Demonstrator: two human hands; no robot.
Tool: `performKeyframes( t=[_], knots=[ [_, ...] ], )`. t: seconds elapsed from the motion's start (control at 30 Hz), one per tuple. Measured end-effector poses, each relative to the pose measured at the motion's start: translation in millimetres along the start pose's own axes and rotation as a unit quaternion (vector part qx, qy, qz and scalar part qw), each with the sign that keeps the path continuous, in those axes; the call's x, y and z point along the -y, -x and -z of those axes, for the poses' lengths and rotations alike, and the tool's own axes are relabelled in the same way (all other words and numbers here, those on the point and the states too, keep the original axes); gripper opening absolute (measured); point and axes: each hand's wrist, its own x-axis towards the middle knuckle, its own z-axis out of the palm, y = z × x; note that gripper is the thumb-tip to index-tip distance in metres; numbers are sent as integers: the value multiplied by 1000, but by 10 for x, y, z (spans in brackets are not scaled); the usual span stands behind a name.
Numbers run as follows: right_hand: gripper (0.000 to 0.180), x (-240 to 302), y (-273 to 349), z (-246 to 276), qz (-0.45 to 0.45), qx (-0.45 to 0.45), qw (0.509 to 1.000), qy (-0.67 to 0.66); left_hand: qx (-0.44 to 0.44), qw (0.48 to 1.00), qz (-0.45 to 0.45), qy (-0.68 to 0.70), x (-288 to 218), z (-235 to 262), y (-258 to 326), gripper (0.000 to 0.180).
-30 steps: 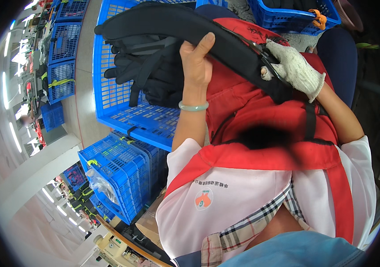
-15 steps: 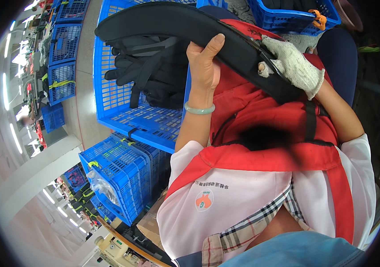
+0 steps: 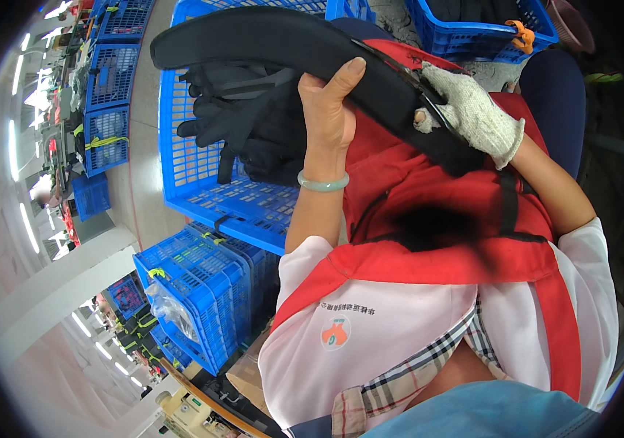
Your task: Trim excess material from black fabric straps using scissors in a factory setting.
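Note:
A long, curved black padded strap (image 3: pixel 253 40) slants across in front of me, from the upper left down to my lap. My left hand (image 3: pixel 330 102), bare with a pale green bangle on the wrist, is closed round its middle, thumb on top. In a white knit glove with bare fingertips, my right hand (image 3: pixel 472 113) is closed on slim dark metal scissors (image 3: pixel 432 106) lying along the strap's right edge. The glove partly hides the scissors, so their exact blade position is unclear. A red apron (image 3: pixel 429 182) covers my lap beneath the strap.
Left of my lap, a blue plastic crate (image 3: pixel 180 164) holds a heap of black straps (image 3: pixel 253 120). Another blue crate (image 3: pixel 458 33) with dark pieces stands at the upper right. Stacked blue crates (image 3: pixel 195 285) are at lower left, near a sewing machine (image 3: pixel 188 412).
Both hands and the strap have shifted slightly left. My gloved hand has also come a little lower with the scissors. Both grips stay the same.

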Motion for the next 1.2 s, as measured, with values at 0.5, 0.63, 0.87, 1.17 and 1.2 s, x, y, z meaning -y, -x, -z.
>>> performKeyframes(
  t=[0.5, 0.63, 0.87, 1.17, 1.2],
  knots=[
    [74, -57, -48, 33, 30, 24, 999, 36, 1, 1000, 19, 23, 80, -64, 46, 23],
    [75, 9, -56, 132, 34, 60, 994, 90, -1, 999, 24, 33, 77, -59, 72, 22],
    [71, 55, -86, 119, -43, 91, 995, 22, 29, 998, 29, 45, 119, 27, 70, 25],
    [69, 7, 3, 164, 8, 66, 995, 70, 15, 997, 25, 71, 132, -40, 60, 24],
    [68, 6, 3, 152, -17, 77, 995, 53, 10, 997, 23, 70, 144, -33, 60, 24]
  ],
)
